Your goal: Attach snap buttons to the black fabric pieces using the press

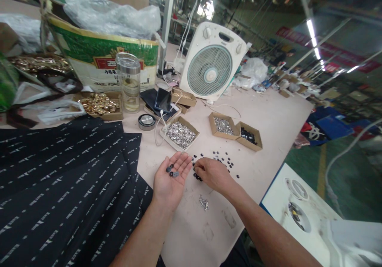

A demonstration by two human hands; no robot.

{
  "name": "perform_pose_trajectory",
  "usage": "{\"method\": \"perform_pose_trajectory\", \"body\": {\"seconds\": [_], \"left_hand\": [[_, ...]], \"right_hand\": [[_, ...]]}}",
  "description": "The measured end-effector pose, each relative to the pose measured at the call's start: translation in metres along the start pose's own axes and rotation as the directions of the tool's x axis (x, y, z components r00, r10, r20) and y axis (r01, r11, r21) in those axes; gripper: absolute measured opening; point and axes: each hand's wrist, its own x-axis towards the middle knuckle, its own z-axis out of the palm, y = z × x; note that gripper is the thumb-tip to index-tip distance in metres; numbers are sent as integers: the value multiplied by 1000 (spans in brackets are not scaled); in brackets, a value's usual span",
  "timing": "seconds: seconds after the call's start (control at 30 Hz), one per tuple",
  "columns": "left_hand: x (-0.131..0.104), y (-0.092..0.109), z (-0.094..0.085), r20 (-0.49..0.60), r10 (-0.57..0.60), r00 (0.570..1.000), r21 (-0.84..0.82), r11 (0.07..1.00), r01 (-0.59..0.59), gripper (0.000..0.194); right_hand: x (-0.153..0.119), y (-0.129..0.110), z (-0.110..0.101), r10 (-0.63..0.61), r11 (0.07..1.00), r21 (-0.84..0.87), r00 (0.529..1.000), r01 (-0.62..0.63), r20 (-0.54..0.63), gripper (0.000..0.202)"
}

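My left hand (172, 179) is turned palm up over the table with its fingers stretched out. It holds several small black snap buttons (175, 174), lying loose on the palm and finger bases. Just to its right, my right hand (212, 173) is low at the tabletop, fingers curled in a pinch. Whatever is between those fingertips is hidden. Loose black snap buttons (197, 177) lie beside the right fingertips, and more black buttons (229, 164) are scattered behind that hand. Nearer to me is a small heap of silver metal pieces (204, 202).
Behind the hands stand cardboard boxes of silver pieces (180, 135), more silver pieces (223, 126) and black pieces (248, 135). A fan (209, 70), a glass bottle (130, 92), a charging phone (163, 100) and a round lid (146, 121) are farther back. Dark printed fabric (65, 191) covers the left side.
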Motion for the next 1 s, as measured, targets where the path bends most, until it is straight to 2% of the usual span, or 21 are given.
{"method": "perform_pose_trajectory", "body": {"seconds": [0.17, 0.3, 0.47, 0.6, 0.67, 0.77, 0.9, 1.0], "left_hand": [[0, 0, 1, -5, -4, 1000, -9, 1000, 4, 30], [-1, 0, 0, -10, -3, 1000, 2, 1000, 3, 31], [-2, 0, -1, -15, 14, 1000, 27, 1000, -13, 31], [-3, 1, -2, -20, 26, 999, 59, 998, -25, 30], [-3, 1, -3, -15, 40, 999, 75, 996, -39, 30], [-3, 1, -5, -2, 58, 998, 98, 993, -58, 30], [-4, 1, -7, -8, 78, 997, 137, 988, -77, 31], [-5, 1, -6, -15, 93, 996, 166, 982, -89, 31]], "right_hand": [[-1, -5, 1, 80, 997, 7, 995, -80, -57, 13], [-2, -7, 0, 99, 994, 63, 992, -95, -77, 10], [-8, -4, -2, 47, 989, 144, 994, -32, -101, 14], [-20, 7, -12, -12, 963, 261, 978, 66, -206, 20], [-28, 19, -20, 25, 945, 321, 962, 66, -271, 23], [-43, 50, -31, 201, 905, 424, 919, -41, -340, 22], [-63, 99, -28, 459, 766, 611, 835, -199, -304, 23], [-75, 124, -16, 507, 718, 660, 816, -222, -277, 24]]}}
